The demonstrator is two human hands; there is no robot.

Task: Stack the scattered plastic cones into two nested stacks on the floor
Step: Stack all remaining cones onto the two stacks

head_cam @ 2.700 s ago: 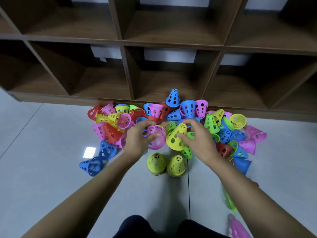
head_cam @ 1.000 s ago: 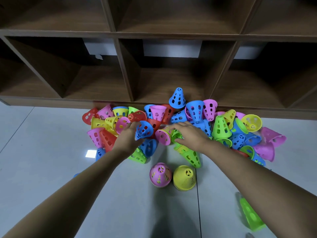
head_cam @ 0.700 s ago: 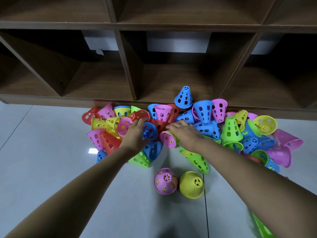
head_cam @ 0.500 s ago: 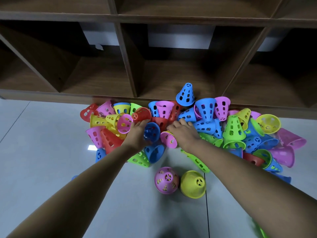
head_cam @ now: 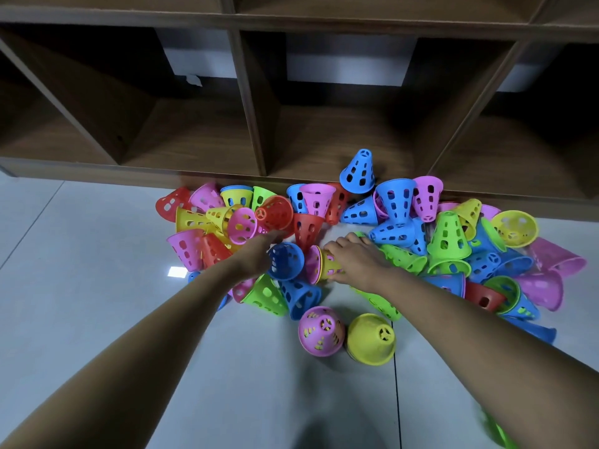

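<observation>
Many perforated plastic cones in pink, blue, yellow, green and red lie in a pile (head_cam: 398,222) against the shelf base. Two upright stacks stand on the floor in front, one topped by a pink cone (head_cam: 321,330), the other by a yellow cone (head_cam: 371,343). My left hand (head_cam: 259,254) reaches into the pile and holds a blue cone (head_cam: 285,260) at its right side, fingertips near a red cone (head_cam: 275,213). My right hand (head_cam: 359,260) grips a yellow cone with a pink one nested in it (head_cam: 324,267), lying on its side.
A dark wooden shelf unit (head_cam: 252,118) with open compartments stands right behind the pile. One blue cone (head_cam: 358,171) stands upright on the shelf's bottom board. Grey floor tiles (head_cam: 97,286) stretch to the left. A green cone (head_cam: 499,432) lies at the lower right edge.
The left stack's top has gone from yellow-green to pink. Both hands have reached deeper into the pile; the left picked up a blue cone, the right closed on the pink-and-yellow pair.
</observation>
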